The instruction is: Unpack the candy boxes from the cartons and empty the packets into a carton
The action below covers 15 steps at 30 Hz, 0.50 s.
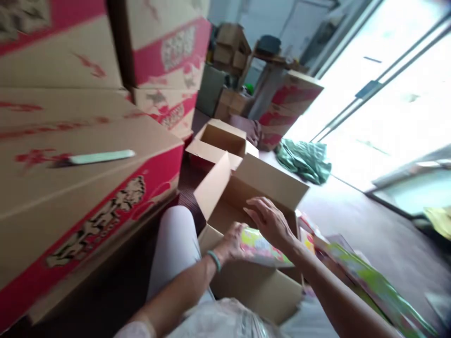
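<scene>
An open cardboard box stands between my knees with its flaps spread. Inside its opening is a yellow, green and pink printed pack, whose exact kind I cannot make out through the blur. My left hand, with a teal band at the wrist, grips the pack at its left end. Just above the pack hovers my right hand, its fingers stretched out and slightly bent, holding nothing. The right forearm hides part of the pack's right end.
Large printed cartons are stacked at the left, one bearing a pale-handled tool. Beyond my box sits another open carton. A green sack lies on the floor ahead. More colourful packs lie at the right.
</scene>
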{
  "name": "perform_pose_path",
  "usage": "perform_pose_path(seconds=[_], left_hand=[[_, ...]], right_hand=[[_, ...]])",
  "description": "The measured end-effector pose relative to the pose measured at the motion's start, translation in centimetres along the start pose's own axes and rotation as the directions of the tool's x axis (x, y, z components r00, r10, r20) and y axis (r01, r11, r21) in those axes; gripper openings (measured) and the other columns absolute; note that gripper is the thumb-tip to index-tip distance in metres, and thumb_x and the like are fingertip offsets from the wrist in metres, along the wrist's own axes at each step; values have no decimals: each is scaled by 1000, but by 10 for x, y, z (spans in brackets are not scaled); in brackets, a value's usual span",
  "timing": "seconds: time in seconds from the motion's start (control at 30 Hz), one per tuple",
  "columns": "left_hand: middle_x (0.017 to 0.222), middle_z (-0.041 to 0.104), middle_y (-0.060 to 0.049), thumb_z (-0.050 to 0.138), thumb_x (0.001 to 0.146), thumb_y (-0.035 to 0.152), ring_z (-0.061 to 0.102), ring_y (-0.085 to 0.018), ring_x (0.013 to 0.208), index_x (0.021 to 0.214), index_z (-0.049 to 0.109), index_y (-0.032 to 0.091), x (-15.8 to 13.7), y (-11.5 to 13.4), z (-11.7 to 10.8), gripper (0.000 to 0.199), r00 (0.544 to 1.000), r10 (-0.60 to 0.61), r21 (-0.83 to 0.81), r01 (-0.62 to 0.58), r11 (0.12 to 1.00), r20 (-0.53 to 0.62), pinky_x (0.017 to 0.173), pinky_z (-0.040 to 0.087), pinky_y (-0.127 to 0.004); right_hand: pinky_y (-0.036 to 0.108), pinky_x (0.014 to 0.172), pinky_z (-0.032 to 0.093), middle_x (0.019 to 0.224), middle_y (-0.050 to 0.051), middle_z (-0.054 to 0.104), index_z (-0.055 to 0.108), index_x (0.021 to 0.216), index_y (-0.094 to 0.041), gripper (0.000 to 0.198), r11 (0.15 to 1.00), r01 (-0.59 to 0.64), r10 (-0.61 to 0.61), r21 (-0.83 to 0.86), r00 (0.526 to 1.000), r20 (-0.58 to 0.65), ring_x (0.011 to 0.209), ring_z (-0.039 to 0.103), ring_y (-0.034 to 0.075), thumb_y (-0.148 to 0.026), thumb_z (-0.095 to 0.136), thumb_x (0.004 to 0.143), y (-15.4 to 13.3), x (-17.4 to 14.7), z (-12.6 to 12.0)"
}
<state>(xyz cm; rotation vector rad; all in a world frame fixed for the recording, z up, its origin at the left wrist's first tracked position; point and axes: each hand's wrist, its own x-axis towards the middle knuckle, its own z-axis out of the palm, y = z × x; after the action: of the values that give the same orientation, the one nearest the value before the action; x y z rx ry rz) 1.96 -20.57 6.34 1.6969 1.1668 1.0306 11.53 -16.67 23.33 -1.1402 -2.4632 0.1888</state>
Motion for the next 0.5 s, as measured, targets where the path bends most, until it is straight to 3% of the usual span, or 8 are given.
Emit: perform_pose_path(seconds=[0.07, 0.17, 0.27, 0.4, 0.5], left_hand=[[120, 52, -11, 78, 62, 39, 52, -27, 113, 127, 49, 17, 5, 0, -3, 74, 999, -32, 3, 32, 999, 11, 104, 42, -39], [112, 58, -9, 62, 80, 38, 57, -21, 106, 115, 56, 18, 17, 6, -11, 40, 995, -102, 56, 101, 993, 12, 98, 44, -34], [95, 63, -6, 62, 81, 41, 61, -20, 89, 92, 63, 19, 31, 22, -16, 25, 979, -197, 293, 171, 941, 61, 82, 47, -31], [85, 67, -3, 67, 76, 46, 61, -19, 79, 77, 66, 21, 51, 40, -14, 25, 945, -218, 504, 69, 861, 242, 69, 42, -28], [83, 68, -4, 61, 81, 44, 62, -18, 79, 72, 66, 21, 57, 42, -7, 24, 928, -233, 582, 22, 813, 290, 66, 39, -27]], right_hand=[[35, 82, 49, 101, 9, 66, 65, 103, -19, 22, 971, -225, 234, -78, 962, 142, 94, 62, 21, -33, 51, 93, 43, -69, 4], [36, 90, 44, 117, 10, 63, 61, 117, -20, 32, 926, -345, 376, -155, 888, 265, 107, 57, 22, -22, 58, 85, 72, -133, 20], [36, 91, 38, 113, 9, 63, 60, 114, -20, 37, 918, -338, 388, -209, 875, 289, 105, 55, 23, -16, 65, 77, 74, -139, 31], [30, 77, 34, 92, 5, 65, 60, 92, -18, 27, 929, -310, 365, -203, 854, 370, 86, 56, 20, -26, 75, 71, 74, -124, 30], [29, 72, 32, 88, 4, 62, 59, 85, -18, 14, 949, -263, 310, -177, 882, 355, 81, 53, 18, -24, 69, 77, 75, -133, 32]])
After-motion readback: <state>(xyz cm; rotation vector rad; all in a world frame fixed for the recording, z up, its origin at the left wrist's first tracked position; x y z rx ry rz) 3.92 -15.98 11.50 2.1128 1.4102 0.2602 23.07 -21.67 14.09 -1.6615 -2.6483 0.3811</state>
